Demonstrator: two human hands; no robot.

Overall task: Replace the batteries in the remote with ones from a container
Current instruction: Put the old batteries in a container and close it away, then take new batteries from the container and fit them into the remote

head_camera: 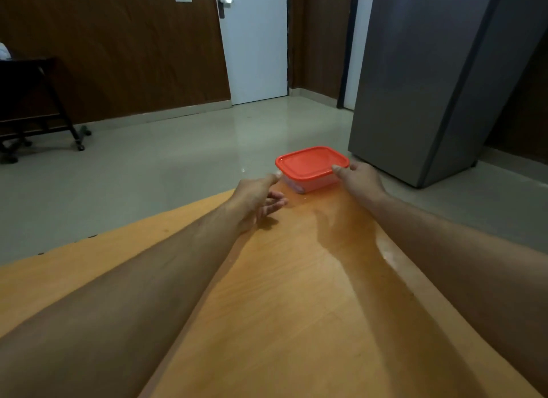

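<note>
A clear plastic container (308, 184) with a red lid (311, 161) sits at the far corner of the wooden table (267, 308). Both my arms reach out to it. My left hand (258, 199) is at its left side, thumb tip touching the lid's near-left corner, fingers spread and curled below. My right hand (360, 176) is at its right side, thumb on the lid's rim; the fingers lie behind the container's far right edge. What is inside the container cannot be made out. No remote is in view.
The table's far edge runs diagonally just behind the container, with pale tiled floor (178, 148) beyond. A grey refrigerator (430, 80) stands to the right, a white door (255, 41) at the back, and a black wheeled stand (35, 101) at the far left.
</note>
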